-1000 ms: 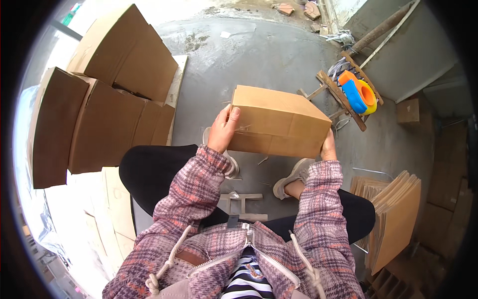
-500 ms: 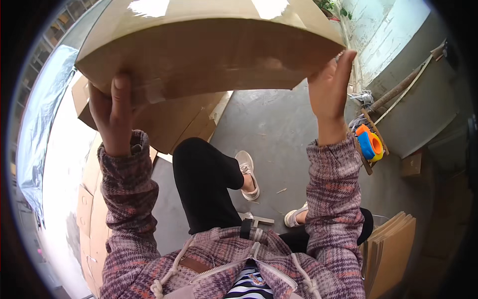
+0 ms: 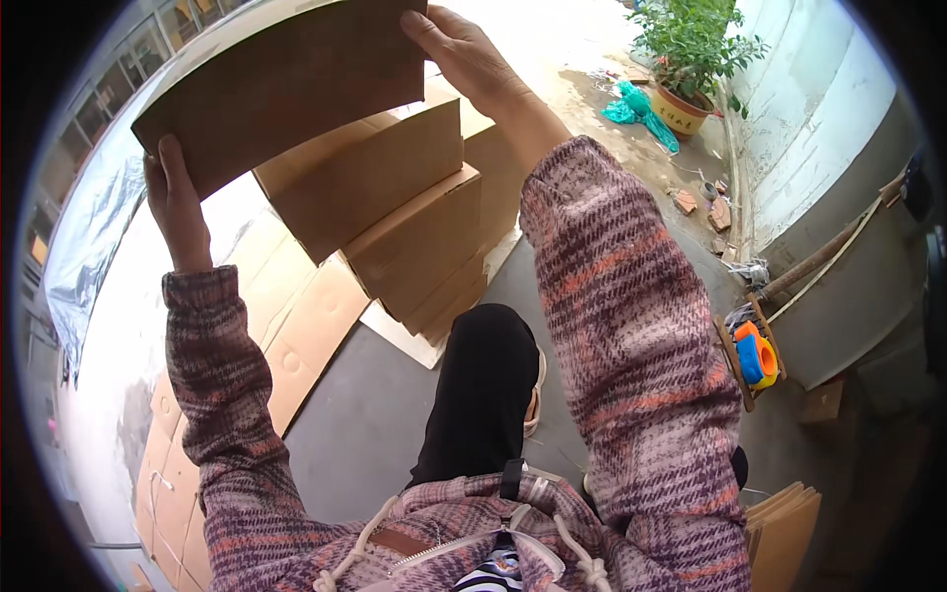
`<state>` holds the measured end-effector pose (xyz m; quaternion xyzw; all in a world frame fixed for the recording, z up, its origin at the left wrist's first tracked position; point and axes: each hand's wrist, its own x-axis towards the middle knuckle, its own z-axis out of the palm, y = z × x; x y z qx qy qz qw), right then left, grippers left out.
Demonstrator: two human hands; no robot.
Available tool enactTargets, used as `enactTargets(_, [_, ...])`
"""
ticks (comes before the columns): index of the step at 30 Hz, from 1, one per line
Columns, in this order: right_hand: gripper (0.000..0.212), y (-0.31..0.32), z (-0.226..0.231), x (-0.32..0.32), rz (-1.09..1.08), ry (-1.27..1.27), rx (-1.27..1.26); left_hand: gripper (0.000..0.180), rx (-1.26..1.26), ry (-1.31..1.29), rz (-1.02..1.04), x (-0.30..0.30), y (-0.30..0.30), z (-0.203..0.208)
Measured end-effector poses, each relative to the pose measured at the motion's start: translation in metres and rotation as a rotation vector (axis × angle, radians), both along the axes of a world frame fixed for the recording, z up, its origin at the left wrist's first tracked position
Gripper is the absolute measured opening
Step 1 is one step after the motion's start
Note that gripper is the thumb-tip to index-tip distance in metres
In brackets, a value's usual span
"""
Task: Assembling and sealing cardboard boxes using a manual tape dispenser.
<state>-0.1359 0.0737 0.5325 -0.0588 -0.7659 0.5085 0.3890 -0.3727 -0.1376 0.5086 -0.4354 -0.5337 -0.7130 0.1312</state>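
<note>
A brown cardboard box (image 3: 286, 94) is held up at the upper left, between my two hands. My left hand (image 3: 178, 202) grips its near left corner, thumb against the side facing me. At the opposite end, my right hand (image 3: 469, 59) clasps the right edge, thumb on the same side; the other fingers are partly out of sight. Just beyond and below the held box rises a stack of cardboard boxes (image 3: 414, 227), partly covered by it. Whether the held box touches the stack I cannot tell.
Flattened cardboard (image 3: 296, 340) lies at the left. Blue and orange tape dispensers (image 3: 755, 355) sit on a wooden rack at the right. Folded cardboard sheets (image 3: 779, 533) lean at the lower right. A potted plant (image 3: 681, 109) stands by the wall, near a green plastic bag (image 3: 641, 113).
Both hands have carried the box up and to the left, away from in front of me. My view has shifted, so the box stack and the potted plant now show.
</note>
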Motion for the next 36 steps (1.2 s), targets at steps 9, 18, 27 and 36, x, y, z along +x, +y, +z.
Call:
enactTargets(9, [0.048, 0.032, -0.042, -0.037, -0.402, 0.033, 0.031, 0.058, -0.036, 0.125, 0.043, 0.045, 0.014, -0.029])
enactTargets(18, [0.034, -0.108, -0.107, 0.188, -0.573, 0.062, -0.209, 0.047, 0.285, 0.234, 0.075, 0.185, -0.004, -0.070])
enactTargets(27, [0.030, -0.406, -0.130, 0.528, -2.281, -0.134, 0.104, 0.029, -0.392, 0.260, -1.537, 0.487, 0.023, -0.154])
enactTargets(36, [0.052, -0.767, -0.253, 0.750, -2.803, -1.196, -1.091, 0.028, -0.551, 0.370, -2.108, 0.736, -0.071, -0.202])
